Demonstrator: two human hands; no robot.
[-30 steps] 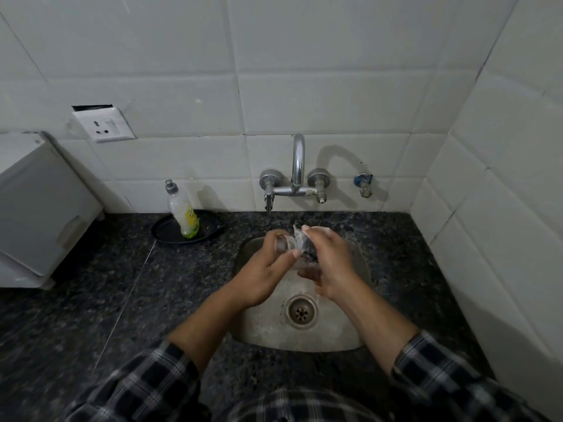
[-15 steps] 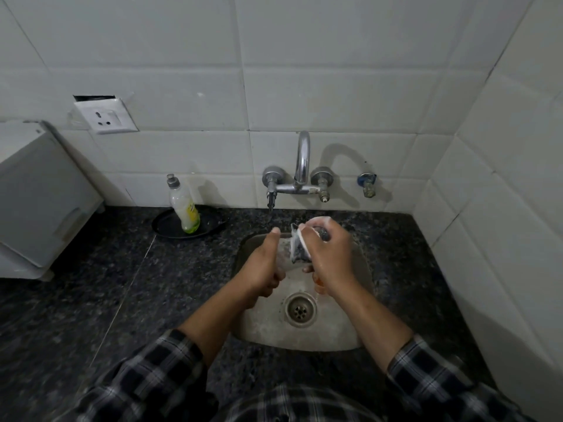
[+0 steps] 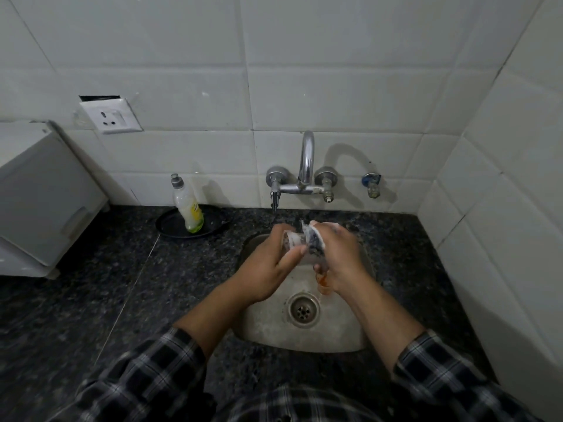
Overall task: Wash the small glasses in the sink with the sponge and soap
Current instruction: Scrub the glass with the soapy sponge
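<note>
Count them off: two hands, one sponge, one soap bottle, one tap, one sink, and what looks like two small glasses. The first glass [image 3: 290,240] is clear and short, lying on its side with pale foam on it, up over the back of the sink [image 3: 304,344] and just below the tap [image 3: 306,166]. The second glass [image 3: 322,284] peeks out under the right wrist, smeared orange, low in the basin near the drain [image 3: 304,310]; its shape is hard to make out.

Left hand [image 3: 265,269] has fingers curled round the clear glass, thumb laid along its side. Right hand [image 3: 338,257] is closed tight on the sponge [image 3: 313,240], a dark, sudsy wad pressed against the glass's open end, so hands, glass and sponge all meet in one knot.

Off to the left, the soap bottle [image 3: 189,208] stands upright on a black dish [image 3: 167,228] on the speckled dark counter [image 3: 106,284], well apart from the action.
</note>
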